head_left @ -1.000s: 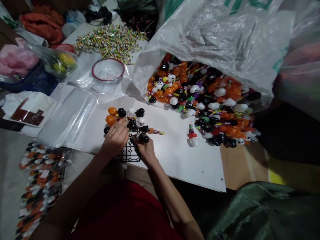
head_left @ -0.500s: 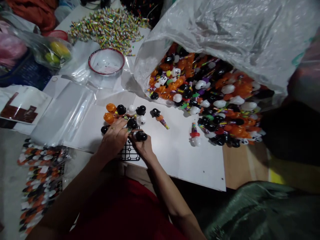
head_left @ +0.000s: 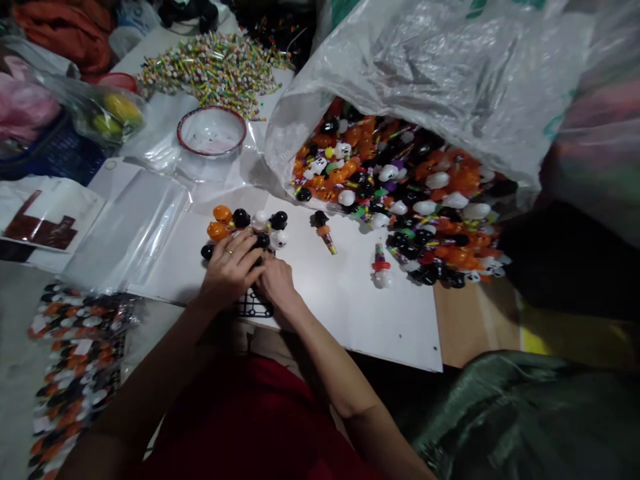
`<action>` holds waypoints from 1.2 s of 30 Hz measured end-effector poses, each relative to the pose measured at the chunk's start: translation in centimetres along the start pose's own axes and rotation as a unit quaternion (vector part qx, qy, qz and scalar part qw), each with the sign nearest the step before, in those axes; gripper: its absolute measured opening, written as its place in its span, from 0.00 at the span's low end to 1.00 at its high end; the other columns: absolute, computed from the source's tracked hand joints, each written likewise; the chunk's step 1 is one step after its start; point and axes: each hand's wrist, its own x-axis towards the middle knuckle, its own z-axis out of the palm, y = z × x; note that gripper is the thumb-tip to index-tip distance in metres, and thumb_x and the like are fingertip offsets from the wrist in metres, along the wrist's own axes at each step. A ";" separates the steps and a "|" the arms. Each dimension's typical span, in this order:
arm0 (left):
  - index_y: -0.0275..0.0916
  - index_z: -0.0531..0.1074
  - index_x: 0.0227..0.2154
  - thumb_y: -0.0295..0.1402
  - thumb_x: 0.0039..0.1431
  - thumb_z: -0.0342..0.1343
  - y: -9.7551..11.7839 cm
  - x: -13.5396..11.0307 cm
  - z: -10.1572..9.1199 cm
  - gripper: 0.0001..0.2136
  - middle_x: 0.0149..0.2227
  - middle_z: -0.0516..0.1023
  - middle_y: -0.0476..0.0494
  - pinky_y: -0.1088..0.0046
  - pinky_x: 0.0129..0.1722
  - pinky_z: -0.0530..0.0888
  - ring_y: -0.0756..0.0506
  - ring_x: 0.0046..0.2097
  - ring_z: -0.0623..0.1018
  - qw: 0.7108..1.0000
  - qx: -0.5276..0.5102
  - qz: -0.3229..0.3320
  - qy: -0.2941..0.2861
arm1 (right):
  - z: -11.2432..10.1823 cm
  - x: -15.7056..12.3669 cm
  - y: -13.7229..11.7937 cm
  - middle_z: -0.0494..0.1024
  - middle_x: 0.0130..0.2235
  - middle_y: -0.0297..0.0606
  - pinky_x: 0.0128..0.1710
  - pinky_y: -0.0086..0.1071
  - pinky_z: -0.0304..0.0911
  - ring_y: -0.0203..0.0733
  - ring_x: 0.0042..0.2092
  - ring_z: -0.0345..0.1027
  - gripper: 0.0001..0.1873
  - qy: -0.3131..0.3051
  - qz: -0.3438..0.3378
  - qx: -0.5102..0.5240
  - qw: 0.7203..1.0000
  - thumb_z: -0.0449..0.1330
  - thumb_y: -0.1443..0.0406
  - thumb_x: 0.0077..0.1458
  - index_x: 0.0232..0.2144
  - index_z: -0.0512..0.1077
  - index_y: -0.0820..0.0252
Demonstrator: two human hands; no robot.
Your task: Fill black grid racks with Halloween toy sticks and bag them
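Both hands rest together over a black grid rack (head_left: pixel 253 305) at the near edge of a white board (head_left: pixel 350 300). My left hand (head_left: pixel 231 267), with a ring, curls over the rack's upper part beside a cluster of orange, black and white toy heads (head_left: pixel 245 225). My right hand (head_left: pixel 276 281) presses down next to it, fingers closed; what they hold is hidden. A black-headed toy stick (head_left: pixel 323 230) lies loose to the right, and a white-headed one (head_left: pixel 381 268) further right.
A big plastic bag (head_left: pixel 425 87) spills a heap of toy heads (head_left: pixel 405 193) at the right. A red-rimmed bowl (head_left: pixel 211 130), a pile of coloured sticks (head_left: pixel 215 67), clear sleeves (head_left: pixel 130 227) and packed toys (head_left: pixel 75 360) lie to the left.
My right hand has lowered the black toy head onto the rack, and it is no longer visible. The loose black-headed stick has shifted a little on the board.
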 end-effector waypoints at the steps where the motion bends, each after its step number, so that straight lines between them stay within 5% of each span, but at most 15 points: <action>1: 0.35 0.73 0.49 0.34 0.64 0.55 -0.1 0.0 0.3 0.13 0.52 0.78 0.32 0.52 0.57 0.70 0.35 0.58 0.74 1.000 0.013 0.000 0.010 | 0.3 -0.2 0.3 0.79 0.44 0.49 0.41 0.33 0.66 0.45 0.43 0.75 0.14 0.011 -0.004 0.024 1.000 0.49 0.69 0.64 0.48 0.69 0.63; 6: 0.35 0.73 0.48 0.33 0.63 0.57 -0.5 0.0 0.8 0.12 0.47 0.80 0.34 0.53 0.55 0.71 0.35 0.56 0.76 0.999 0.039 0.006 0.013 | -0.7 -2.3 5.7 0.78 0.44 0.42 0.41 0.30 0.65 0.40 0.41 0.72 0.12 0.098 -0.065 0.217 0.969 0.52 0.64 0.65 0.47 0.71 0.61; 9: 0.36 0.74 0.47 0.32 0.63 0.57 -0.8 0.0 0.9 0.12 0.46 0.81 0.35 0.53 0.55 0.71 0.35 0.56 0.76 0.999 0.027 0.000 0.024 | -2.9 -2.1 10.3 0.76 0.47 0.49 0.44 0.36 0.64 0.45 0.44 0.70 0.17 0.238 0.060 0.137 0.960 0.51 0.62 0.64 0.52 0.69 0.64; 11: 0.37 0.74 0.48 0.32 0.63 0.56 -0.8 0.0 1.0 0.12 0.46 0.81 0.35 0.52 0.56 0.70 0.36 0.56 0.76 0.999 0.024 -0.011 0.026 | -4.1 -1.6 12.4 0.76 0.47 0.53 0.47 0.41 0.61 0.51 0.46 0.68 0.17 0.262 0.129 0.046 0.955 0.51 0.64 0.63 0.50 0.71 0.67; 13: 0.37 0.74 0.48 0.30 0.63 0.55 -0.9 0.0 1.0 0.12 0.46 0.81 0.35 0.52 0.55 0.71 0.36 0.55 0.76 0.999 0.024 -0.016 0.020 | -4.7 -1.7 13.2 0.78 0.42 0.52 0.49 0.43 0.59 0.52 0.45 0.68 0.15 0.252 0.131 0.017 0.959 0.51 0.65 0.62 0.45 0.73 0.66; 15: 0.36 0.74 0.48 0.29 0.63 0.55 -0.9 0.1 0.9 0.12 0.46 0.80 0.35 0.54 0.55 0.72 0.37 0.54 0.77 1.000 0.024 -0.016 0.014 | -4.8 -2.7 12.9 0.79 0.39 0.48 0.49 0.41 0.59 0.49 0.43 0.69 0.14 0.244 0.064 0.057 0.966 0.52 0.64 0.62 0.42 0.75 0.64; 20: 0.36 0.74 0.48 0.29 0.63 0.54 -0.8 0.6 0.5 0.12 0.47 0.79 0.35 0.55 0.55 0.72 0.38 0.53 0.77 0.999 0.030 -0.035 0.003 | -4.4 -5.3 8.8 0.80 0.40 0.41 0.46 0.36 0.62 0.44 0.42 0.71 0.13 0.183 -0.084 0.182 0.962 0.54 0.61 0.64 0.43 0.76 0.58; 28: 0.43 0.73 0.53 0.39 0.59 0.61 -0.1 1.1 0.3 0.19 0.51 0.76 0.32 0.34 0.61 0.55 0.30 0.55 0.73 0.996 0.073 -0.034 -0.024 | -2.2 -0.5 3.0 0.81 0.43 0.38 0.49 0.34 0.63 0.40 0.45 0.72 0.12 0.145 -0.100 0.243 0.954 0.54 0.66 0.64 0.47 0.74 0.57; 32: 0.45 0.77 0.45 0.37 0.59 0.62 -0.3 1.2 1.4 0.11 0.45 0.77 0.36 0.33 0.60 0.56 0.32 0.51 0.74 0.997 0.062 -0.037 0.013 | -2.5 -0.9 4.5 0.80 0.49 0.37 0.48 0.32 0.66 0.36 0.49 0.73 0.18 0.085 -0.141 0.299 0.940 0.49 0.69 0.65 0.53 0.71 0.54; 36: 0.45 0.78 0.40 0.34 0.60 0.61 -0.6 1.4 1.8 0.06 0.44 0.76 0.38 0.37 0.60 0.59 0.34 0.50 0.74 0.998 0.044 -0.041 0.023 | -7.1 -3.7 11.4 0.77 0.54 0.40 0.52 0.35 0.65 0.39 0.53 0.70 0.21 0.079 -0.110 0.176 0.975 0.51 0.72 0.61 0.54 0.72 0.55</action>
